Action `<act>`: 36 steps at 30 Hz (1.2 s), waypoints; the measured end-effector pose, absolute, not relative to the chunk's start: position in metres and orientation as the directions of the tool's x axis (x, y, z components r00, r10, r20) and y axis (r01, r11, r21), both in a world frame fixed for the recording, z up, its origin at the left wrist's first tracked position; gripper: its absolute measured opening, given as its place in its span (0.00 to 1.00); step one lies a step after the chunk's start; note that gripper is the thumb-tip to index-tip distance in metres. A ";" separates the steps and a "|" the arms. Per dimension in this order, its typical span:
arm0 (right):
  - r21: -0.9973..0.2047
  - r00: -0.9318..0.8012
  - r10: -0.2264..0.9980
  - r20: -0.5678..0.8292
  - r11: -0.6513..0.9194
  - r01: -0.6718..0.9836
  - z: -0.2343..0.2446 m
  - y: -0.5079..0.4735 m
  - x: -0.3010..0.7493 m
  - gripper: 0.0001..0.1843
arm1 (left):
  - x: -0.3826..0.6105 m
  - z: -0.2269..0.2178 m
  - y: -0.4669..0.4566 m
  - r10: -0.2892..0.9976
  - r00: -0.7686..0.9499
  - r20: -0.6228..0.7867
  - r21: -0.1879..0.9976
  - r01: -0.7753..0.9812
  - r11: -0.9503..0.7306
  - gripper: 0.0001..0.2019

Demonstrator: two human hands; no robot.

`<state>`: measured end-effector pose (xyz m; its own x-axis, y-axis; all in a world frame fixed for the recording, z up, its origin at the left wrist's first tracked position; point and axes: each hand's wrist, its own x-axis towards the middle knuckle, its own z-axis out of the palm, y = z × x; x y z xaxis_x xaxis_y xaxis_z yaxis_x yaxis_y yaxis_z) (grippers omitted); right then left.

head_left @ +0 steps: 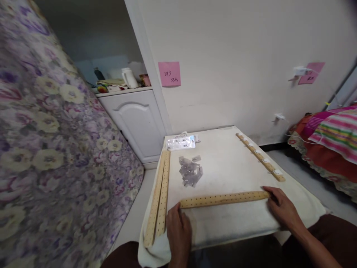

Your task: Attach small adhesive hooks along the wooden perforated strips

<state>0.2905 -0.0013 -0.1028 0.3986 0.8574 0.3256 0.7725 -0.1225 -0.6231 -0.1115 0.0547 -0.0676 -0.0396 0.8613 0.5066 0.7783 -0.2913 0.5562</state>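
Your perforated wooden strip (224,199) lies near the front of the cloth-covered table (217,230), between your two hands, just nearer to you than the loose clear packets (190,172). Grip: your right hand (281,206) is closed on the right end, its forefinger reaching over the far edge and its thumb on the near side; your left hand (179,230) has its fingers bent at the left end, touching or almost so, and whether they squeeze cannot be told from this view. Handling, as judged: the piece should be light and stiff, with dry wood giving fair friction, and not fragile in ordinary use, though its length would let it swing if lifted by one end. Recommended hold: by the two ends, or by the long edges near the middle, clear of the holes. Orientation: the drilled face is upward, and the long axis runs left to right in front of you, the right end set slightly farther away than the left. It lies crosswise to the paired strips (164,193) at your left and to the strip bearing small tagged pieces (260,158) at your right, both of which run away from you.
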 end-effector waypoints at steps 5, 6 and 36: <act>-0.629 0.396 0.866 0.305 -0.129 0.767 -0.106 -0.001 0.294 0.24 | -0.113 -0.070 0.055 0.868 -0.048 0.493 0.571 0.772 -0.281 0.15; -0.631 0.394 0.868 0.301 -0.128 0.765 -0.108 -0.001 0.294 0.24 | -0.113 -0.071 0.055 0.870 -0.050 0.490 0.574 0.770 -0.279 0.14; -0.844 0.006 0.983 0.182 0.153 0.515 -0.045 0.154 0.094 0.12 | -0.115 -0.086 0.054 0.828 -0.057 0.558 0.569 0.753 -0.331 0.16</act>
